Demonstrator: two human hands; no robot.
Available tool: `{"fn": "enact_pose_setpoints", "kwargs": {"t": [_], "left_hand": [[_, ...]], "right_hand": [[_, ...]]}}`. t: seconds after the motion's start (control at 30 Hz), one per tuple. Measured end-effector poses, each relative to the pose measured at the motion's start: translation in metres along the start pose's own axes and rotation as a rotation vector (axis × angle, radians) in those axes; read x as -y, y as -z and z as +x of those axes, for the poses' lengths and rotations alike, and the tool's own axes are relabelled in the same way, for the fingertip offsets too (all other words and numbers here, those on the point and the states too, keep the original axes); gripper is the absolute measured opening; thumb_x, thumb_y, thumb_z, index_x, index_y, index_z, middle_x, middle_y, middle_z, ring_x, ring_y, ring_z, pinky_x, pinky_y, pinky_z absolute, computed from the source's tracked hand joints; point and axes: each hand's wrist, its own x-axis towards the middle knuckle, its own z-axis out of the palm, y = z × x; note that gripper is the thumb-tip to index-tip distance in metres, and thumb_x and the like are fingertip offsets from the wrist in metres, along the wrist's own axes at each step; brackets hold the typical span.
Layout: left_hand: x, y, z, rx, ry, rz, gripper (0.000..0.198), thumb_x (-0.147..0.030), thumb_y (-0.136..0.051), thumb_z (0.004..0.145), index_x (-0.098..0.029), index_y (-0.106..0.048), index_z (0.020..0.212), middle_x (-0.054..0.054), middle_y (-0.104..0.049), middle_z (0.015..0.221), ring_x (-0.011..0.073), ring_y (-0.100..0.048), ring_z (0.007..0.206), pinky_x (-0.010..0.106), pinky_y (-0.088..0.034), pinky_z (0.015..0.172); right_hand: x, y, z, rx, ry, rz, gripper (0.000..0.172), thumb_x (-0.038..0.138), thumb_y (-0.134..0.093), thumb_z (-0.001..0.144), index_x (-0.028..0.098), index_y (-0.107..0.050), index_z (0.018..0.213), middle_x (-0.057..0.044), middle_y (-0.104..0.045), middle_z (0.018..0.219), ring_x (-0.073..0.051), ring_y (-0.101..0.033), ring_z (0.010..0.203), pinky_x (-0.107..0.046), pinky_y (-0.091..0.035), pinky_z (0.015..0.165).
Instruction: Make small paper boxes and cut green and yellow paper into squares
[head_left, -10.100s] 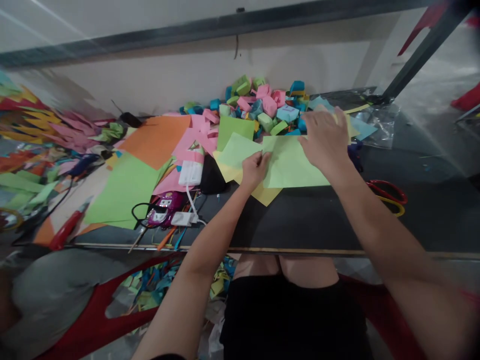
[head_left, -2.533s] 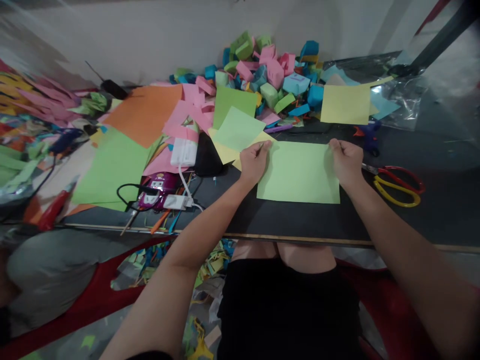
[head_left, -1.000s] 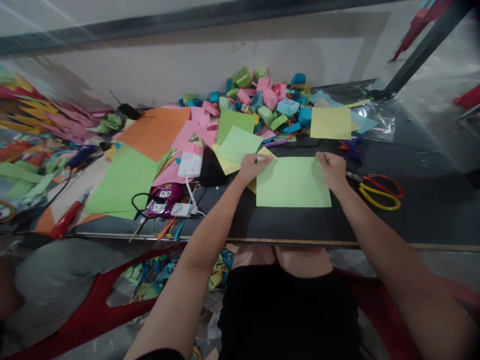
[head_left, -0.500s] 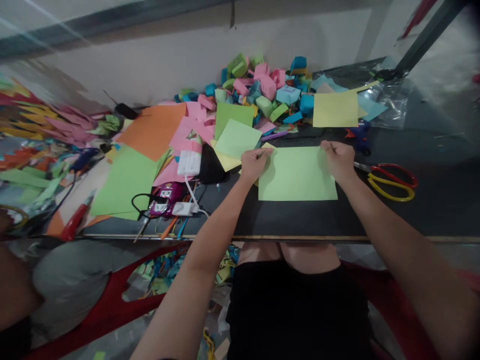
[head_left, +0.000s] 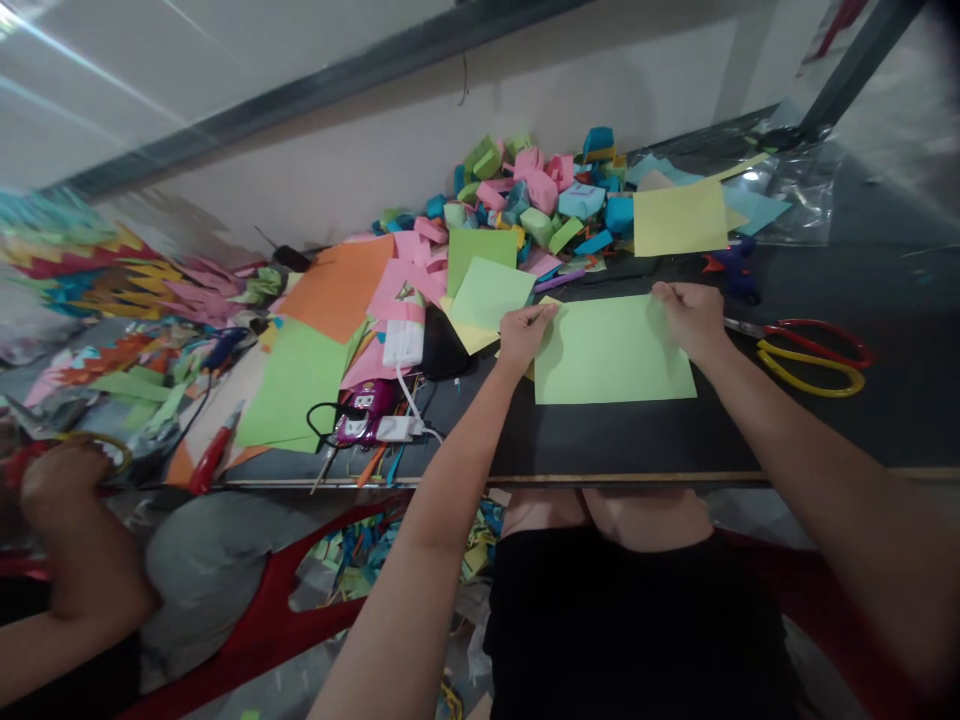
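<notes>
A light green sheet of paper lies flat or nearly flat over the dark table in front of me. My left hand pinches its upper left corner between thumb and fingers. At the upper right corner, my right hand grips the sheet the same way. Scissors with one red and one yellow handle lie beside my right wrist, their blades partly behind it. Just beyond my left hand are a smaller pale green sheet and some yellow paper, part of which shows under my fingers.
Folded paper pieces are heaped at the back. A yellow sheet and a blue tool lie back right. Leftward are a white charger, a purple power socket, orange paper and red-handled cutters. A co-worker's hand holds yellow-handled scissors.
The view has swung a little to the left, showing more of the co-worker's arm and hand. Both my hands keep their hold on the green sheet, which looks almost unmoved on the table.
</notes>
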Motion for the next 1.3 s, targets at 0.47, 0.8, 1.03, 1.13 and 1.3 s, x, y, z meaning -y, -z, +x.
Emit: {"fn": "enact_pose_setpoints", "kwargs": {"t": [0.47, 0.8, 1.03, 1.13, 1.3], "left_hand": [[-0.003, -0.005, 0.001, -0.039, -0.004, -0.111, 0.024, -0.038, -0.077, 0.089, -0.02, -0.078, 0.074, 0.0, -0.07, 0.073, 0.015, -0.059, 0.071, 0.028, -0.048, 0.07], [-0.005, -0.002, 0.0, -0.014, -0.025, -0.018, 0.043, -0.058, -0.076, 0.088, -0.022, -0.06, 0.072, -0.004, -0.042, 0.06, 0.0116, -0.041, 0.058, 0.026, -0.035, 0.057], [-0.012, 0.002, -0.005, -0.218, -0.144, 0.051, 0.066, -0.059, -0.075, 0.091, -0.024, -0.027, 0.062, -0.006, -0.024, 0.059, 0.0131, -0.027, 0.058, 0.031, -0.027, 0.057], [-0.012, 0.001, -0.005, -0.214, -0.13, 0.064, 0.066, -0.062, -0.071, 0.093, -0.024, -0.028, 0.06, -0.005, -0.023, 0.058, 0.0145, -0.03, 0.059, 0.032, -0.028, 0.059], [-0.011, 0.0, -0.005, -0.224, -0.143, 0.132, 0.068, -0.067, -0.064, 0.095, -0.024, -0.027, 0.057, -0.004, -0.021, 0.055, 0.0157, -0.031, 0.059, 0.034, -0.026, 0.059]], "right_hand": [[-0.006, -0.002, 0.002, -0.056, 0.001, 0.019, 0.048, 0.061, -0.059, 0.092, 0.018, -0.072, 0.077, -0.002, -0.053, 0.059, -0.021, -0.053, 0.065, -0.034, -0.034, 0.063], [0.004, 0.001, -0.002, -0.084, -0.002, 0.049, 0.053, 0.068, -0.056, 0.092, 0.02, -0.066, 0.072, -0.004, -0.054, 0.062, -0.021, -0.054, 0.067, -0.034, -0.037, 0.062], [0.003, 0.003, -0.004, -0.027, -0.044, 0.137, 0.067, 0.088, -0.047, 0.089, 0.028, -0.038, 0.06, 0.002, -0.027, 0.055, -0.017, -0.034, 0.056, -0.035, -0.028, 0.053], [0.004, 0.003, -0.005, -0.023, -0.051, 0.019, 0.067, 0.083, -0.046, 0.094, 0.027, -0.032, 0.059, 0.002, -0.023, 0.055, -0.016, -0.031, 0.054, -0.035, -0.025, 0.053], [0.013, 0.0, -0.009, -0.081, 0.045, -0.166, 0.063, 0.069, -0.043, 0.103, 0.027, -0.028, 0.059, 0.002, -0.024, 0.053, -0.016, -0.035, 0.055, -0.036, -0.027, 0.058]]}}
